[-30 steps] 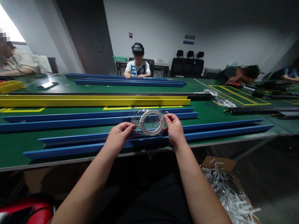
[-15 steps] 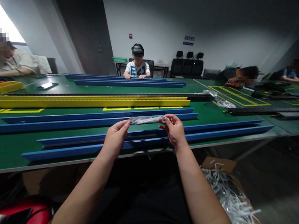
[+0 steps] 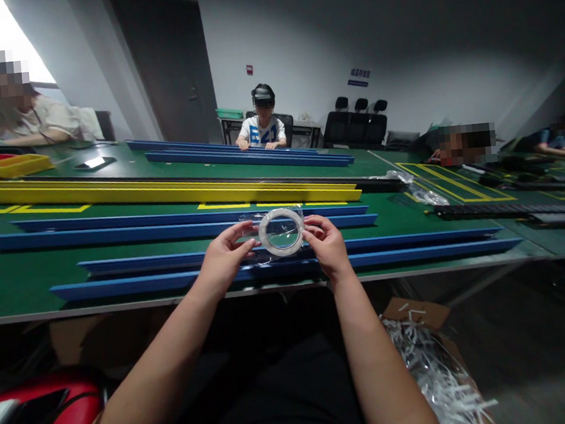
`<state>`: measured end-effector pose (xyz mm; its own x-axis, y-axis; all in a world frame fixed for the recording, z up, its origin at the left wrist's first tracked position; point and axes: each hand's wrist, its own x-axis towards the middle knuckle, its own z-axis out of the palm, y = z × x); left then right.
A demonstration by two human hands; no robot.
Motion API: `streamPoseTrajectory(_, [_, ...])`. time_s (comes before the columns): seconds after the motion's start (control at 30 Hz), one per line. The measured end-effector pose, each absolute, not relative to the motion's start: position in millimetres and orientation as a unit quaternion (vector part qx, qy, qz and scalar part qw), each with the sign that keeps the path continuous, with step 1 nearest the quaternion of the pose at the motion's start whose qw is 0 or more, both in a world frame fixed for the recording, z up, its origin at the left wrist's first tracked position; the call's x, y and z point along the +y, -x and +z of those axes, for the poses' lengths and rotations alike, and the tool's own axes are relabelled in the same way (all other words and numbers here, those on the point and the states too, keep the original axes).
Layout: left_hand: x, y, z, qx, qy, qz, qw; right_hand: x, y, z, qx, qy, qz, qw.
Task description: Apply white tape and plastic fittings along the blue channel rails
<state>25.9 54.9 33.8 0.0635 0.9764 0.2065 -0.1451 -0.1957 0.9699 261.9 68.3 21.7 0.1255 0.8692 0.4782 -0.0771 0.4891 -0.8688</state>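
A roll of white tape in a clear plastic bag is held up over the near part of the table, its round face turned to me. My left hand pinches the bag's left side between thumb and fingers. On the other side, my right hand grips the roll's right edge through the plastic. Below and behind the hands lie long blue channel strips, in pairs across the green table.
Yellow strips lie farther back. A cardboard box of white paper-like shreds stands low on my right. A red seat-like object is low left. A co-worker sits across the table; other people sit left and right.
The bagged tape roll was edge-on and now faces me as a ring. Both hands still hold it; my left hand has shifted slightly right. The view has turned a little.
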Motion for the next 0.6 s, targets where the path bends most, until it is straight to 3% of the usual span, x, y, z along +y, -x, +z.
streamPoseTrajectory(0.27, [55,-20,35,0.340,-0.550,0.545,0.533,67,-258,20,-0.607,0.401,0.282,0.625])
streamPoseTrajectory(0.43, [53,-21,41,0.368,-0.481,0.570,0.556,60,-249,21,-0.676,0.434,0.173,0.570])
streamPoseTrajectory(0.6, [48,-27,42,0.370,-0.431,0.594,0.570,61,-245,19,-0.719,0.427,0.142,0.529])
